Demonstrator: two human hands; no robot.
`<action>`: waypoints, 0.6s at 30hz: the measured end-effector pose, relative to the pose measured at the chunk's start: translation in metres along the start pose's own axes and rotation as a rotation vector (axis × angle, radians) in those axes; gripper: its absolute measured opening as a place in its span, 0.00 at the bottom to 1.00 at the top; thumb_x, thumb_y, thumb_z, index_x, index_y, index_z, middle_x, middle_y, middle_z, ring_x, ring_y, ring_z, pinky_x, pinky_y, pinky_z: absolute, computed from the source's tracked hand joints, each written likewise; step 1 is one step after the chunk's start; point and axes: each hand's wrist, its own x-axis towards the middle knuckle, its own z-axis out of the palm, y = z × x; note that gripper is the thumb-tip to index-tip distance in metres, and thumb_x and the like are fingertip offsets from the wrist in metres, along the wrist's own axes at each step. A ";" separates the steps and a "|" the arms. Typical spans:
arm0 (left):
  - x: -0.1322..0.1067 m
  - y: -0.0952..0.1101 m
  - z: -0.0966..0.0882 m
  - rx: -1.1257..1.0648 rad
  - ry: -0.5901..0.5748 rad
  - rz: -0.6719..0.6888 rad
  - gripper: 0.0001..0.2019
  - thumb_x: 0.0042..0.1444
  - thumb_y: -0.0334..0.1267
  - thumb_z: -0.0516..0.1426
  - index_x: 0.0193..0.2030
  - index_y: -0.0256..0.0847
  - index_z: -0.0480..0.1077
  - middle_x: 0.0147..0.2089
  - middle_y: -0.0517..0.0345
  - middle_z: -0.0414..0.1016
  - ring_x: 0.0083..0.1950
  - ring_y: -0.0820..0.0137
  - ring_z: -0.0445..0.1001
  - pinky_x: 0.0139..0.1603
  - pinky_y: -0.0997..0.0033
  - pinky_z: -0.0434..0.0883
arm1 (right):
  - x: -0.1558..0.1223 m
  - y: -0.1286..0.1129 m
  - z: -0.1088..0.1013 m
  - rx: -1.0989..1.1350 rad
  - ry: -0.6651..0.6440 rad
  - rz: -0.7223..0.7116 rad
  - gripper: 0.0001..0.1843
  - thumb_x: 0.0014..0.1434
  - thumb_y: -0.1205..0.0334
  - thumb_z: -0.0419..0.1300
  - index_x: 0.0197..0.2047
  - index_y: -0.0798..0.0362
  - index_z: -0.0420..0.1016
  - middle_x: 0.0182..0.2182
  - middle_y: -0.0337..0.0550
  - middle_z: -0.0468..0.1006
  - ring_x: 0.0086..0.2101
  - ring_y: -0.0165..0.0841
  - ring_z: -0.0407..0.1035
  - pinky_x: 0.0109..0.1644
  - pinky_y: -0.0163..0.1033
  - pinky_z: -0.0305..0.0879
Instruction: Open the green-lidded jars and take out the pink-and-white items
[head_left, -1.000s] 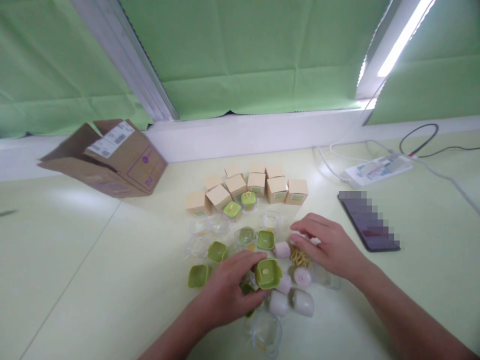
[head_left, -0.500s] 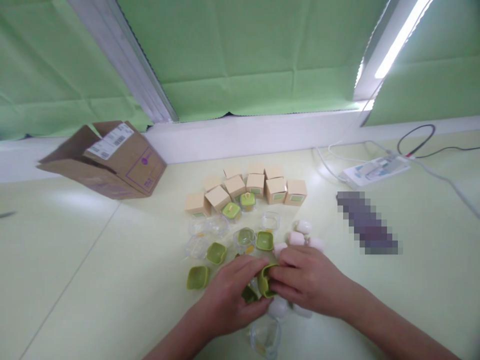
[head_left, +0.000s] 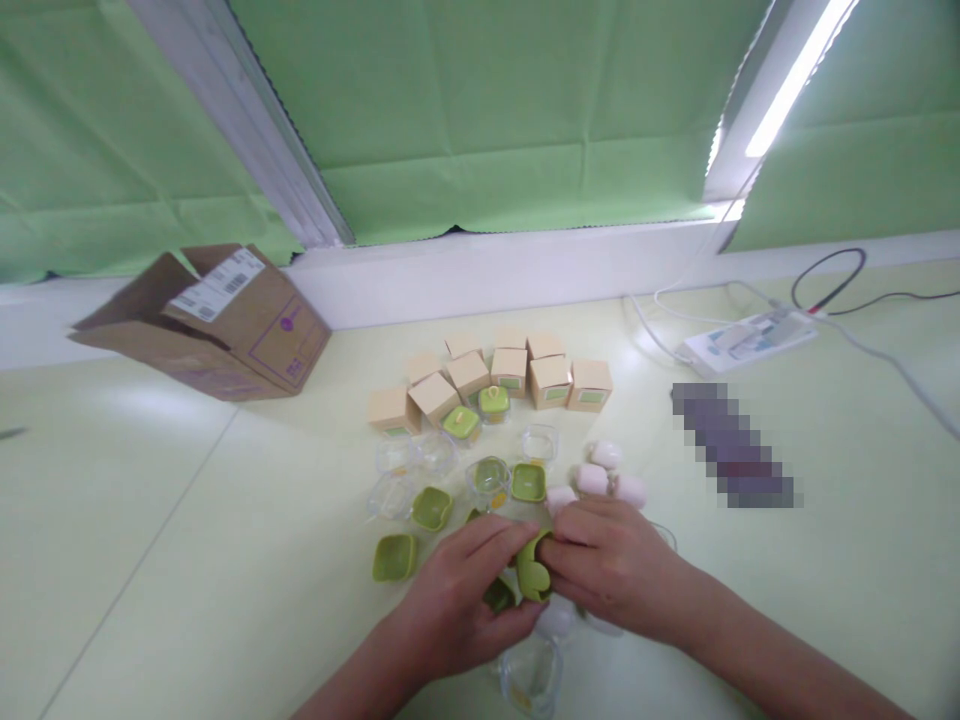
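Between my two hands is a green, soft-looking square cup-shaped cover (head_left: 533, 572), tilted and bent out of shape. My left hand (head_left: 469, 590) grips its left side, thumb below and fingers above. The fingers of my right hand (head_left: 619, 560) are closed on its right edge, some of them reaching inside. Similar green covers, one (head_left: 394, 557) at the left and another (head_left: 529, 482) behind my hands, lie on the table. A clear container (head_left: 531, 675) stands just below my hands. White rounded pieces (head_left: 592, 479) sit beyond my right hand.
Several small cardboard boxes (head_left: 590, 384) stand in rows at the back, with two green-lidded clear containers (head_left: 461, 423) before them. A large open carton (head_left: 225, 330) is at the left. A power strip (head_left: 750, 340) with cables and a blurred-out dark object (head_left: 731, 445) lie at the right.
The green cover has turned and folded between my hands, its near wall now bent inward. Both hands stay in nearly the same place.
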 end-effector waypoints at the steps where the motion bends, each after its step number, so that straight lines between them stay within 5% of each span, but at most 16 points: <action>1: 0.000 0.000 0.000 -0.002 0.003 0.003 0.25 0.53 0.32 0.61 0.58 0.42 0.64 0.44 0.50 0.76 0.43 0.64 0.76 0.43 0.67 0.76 | -0.001 0.000 0.001 0.001 0.003 -0.005 0.20 0.69 0.62 0.51 0.25 0.52 0.70 0.23 0.38 0.67 0.25 0.30 0.57 0.29 0.40 0.47; 18: -0.001 -0.002 0.005 -0.010 0.018 0.018 0.27 0.50 0.32 0.61 0.58 0.42 0.65 0.41 0.52 0.77 0.39 0.65 0.76 0.39 0.67 0.76 | 0.000 0.003 0.000 0.126 -0.047 -0.020 0.18 0.68 0.61 0.50 0.26 0.52 0.69 0.24 0.37 0.70 0.26 0.30 0.61 0.30 0.39 0.51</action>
